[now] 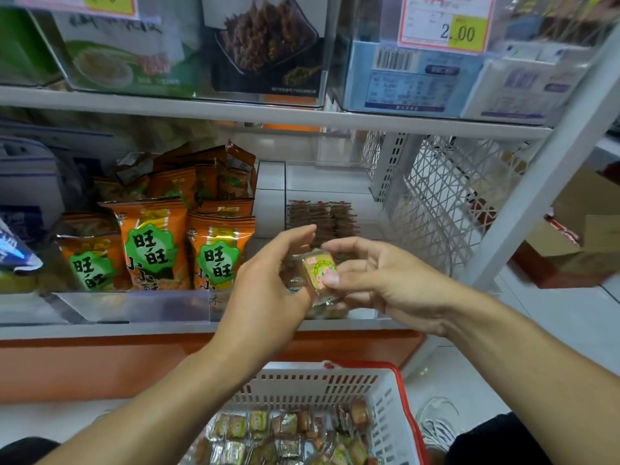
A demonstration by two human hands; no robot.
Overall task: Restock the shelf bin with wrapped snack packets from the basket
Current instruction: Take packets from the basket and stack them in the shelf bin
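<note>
Mid-transfer w/ one wrapped snack packet (321, 270): my right hand (385, 283) pinches it, thumb on the green-and-yellow label, other fingers curled behind, right at the front lip of the clear shelf bin (335, 182). My left hand (268, 283) is up beside it, fingers loosely bent toward the packet's left side; can't tell if it's actually gripping anything, since the palm side is turned away from me. Bin's mostly bare at the back, w/ a row of brown packets (322, 219) lying across the middle and a few more piled at the front under my hands. Basket (385, 407) sits below on the floor, still plenty of packets in it, so I'd say early-to-mid in the restock. Next, prob.: push the packet in past the lip, let go, then back down to the basket for another handful. The orange snack bags (151, 243) next door aren't my concern.
</note>
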